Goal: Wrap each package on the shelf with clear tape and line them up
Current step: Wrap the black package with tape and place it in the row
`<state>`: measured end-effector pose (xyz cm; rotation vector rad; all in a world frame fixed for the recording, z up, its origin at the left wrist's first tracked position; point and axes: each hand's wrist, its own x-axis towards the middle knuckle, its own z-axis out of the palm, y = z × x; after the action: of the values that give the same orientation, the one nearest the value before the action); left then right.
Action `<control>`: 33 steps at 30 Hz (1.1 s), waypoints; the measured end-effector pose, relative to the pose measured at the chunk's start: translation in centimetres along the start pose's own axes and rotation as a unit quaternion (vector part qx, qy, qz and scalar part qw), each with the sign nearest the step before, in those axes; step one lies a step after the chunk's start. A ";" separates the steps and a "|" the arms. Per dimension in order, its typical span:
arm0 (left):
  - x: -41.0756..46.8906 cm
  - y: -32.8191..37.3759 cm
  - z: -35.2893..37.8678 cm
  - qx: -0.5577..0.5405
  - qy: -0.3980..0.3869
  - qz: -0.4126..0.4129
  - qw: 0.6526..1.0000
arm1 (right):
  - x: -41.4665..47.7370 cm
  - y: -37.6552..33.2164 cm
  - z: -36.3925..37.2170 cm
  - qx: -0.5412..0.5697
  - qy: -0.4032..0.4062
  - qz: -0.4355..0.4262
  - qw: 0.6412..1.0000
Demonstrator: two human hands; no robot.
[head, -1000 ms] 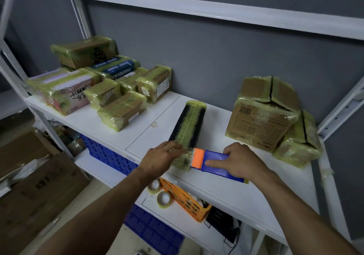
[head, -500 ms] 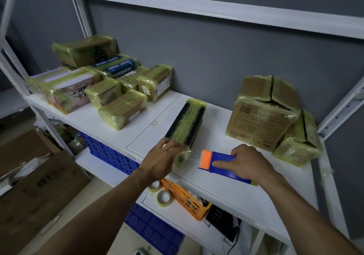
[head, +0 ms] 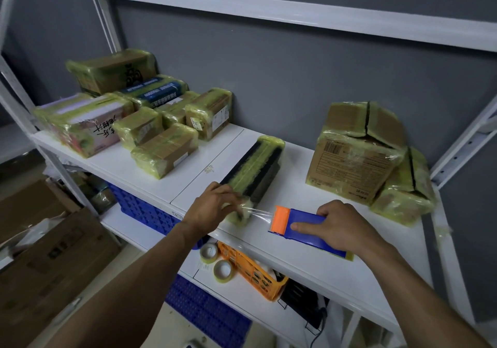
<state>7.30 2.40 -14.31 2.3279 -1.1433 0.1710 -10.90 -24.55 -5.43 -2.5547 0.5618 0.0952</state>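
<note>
Left hand (head: 212, 207) fingers (head: 231, 199) curl over long package (head: 255, 167) end; right hand (head: 341, 226) grips tape dispenser (head: 304, 224), tape (head: 262, 214) stretched. Risk: weak hold, package skids, tape wrinkles.

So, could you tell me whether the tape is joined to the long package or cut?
Joined: a clear strip runs from the dispenser to the long package, at its near end.

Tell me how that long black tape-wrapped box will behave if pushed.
The long black tape-wrapped box probably slides easily: glossy film on a smooth white shelf. Lying flat, it seems unlikely to tip or roll. Straight edges suggest stiffness.
</note>
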 end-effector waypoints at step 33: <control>-0.7 5.2 1.8 -0.241 0.136 -0.377 0.884 | 4.6 -1.5 4.7 -0.140 0.023 0.034 0.989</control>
<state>2.64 -0.63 -13.99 2.0309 -0.0668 -0.0721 -5.89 -22.71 -9.62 -2.8149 0.6973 0.1488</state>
